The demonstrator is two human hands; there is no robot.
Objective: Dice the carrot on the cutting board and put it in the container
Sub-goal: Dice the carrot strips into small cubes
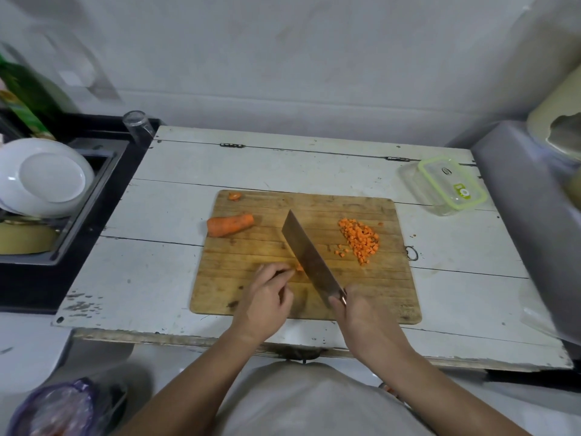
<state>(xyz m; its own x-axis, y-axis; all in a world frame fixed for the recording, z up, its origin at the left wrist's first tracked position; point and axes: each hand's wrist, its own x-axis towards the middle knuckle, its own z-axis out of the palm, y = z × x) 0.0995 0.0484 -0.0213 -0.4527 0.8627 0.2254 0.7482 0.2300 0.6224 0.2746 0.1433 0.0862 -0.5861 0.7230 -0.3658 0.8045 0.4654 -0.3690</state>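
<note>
While the white plank surface [163, 215] carries everything in play, the work is confined to the wooden cutting board [251, 297] at its centre. Order of size follows.

The container [440, 187], clear with a green-rimmed lid, sits at the far right of the surface, well apart from the board; the lid appears to be on, and no carrot is seen inside it. The cleaver [306, 253] lies diagonally across the board, blade down near the middle. The right hand [361, 316] has its grip clamped round the cleaver handle. The left hand [267, 294] has its fingers curled, pinching a small carrot piece [299, 267] just beside the blade; most of that piece is hidden. An uncut carrot half [229, 225] rests at the board's left side, well apart from the knife. A pile of diced carrot [360, 239] lies at the right of the board. A cut carrot end [235, 196] sits at the far left corner.

Judgement: dicing is the step in hand, roughly midway, since one half remains whole. The next move calls for finishing the pinched piece with fingertips kept back from the edge, then bringing the remaining half under the blade. Transfer is not yet begun, and the container would need opening first.
</note>
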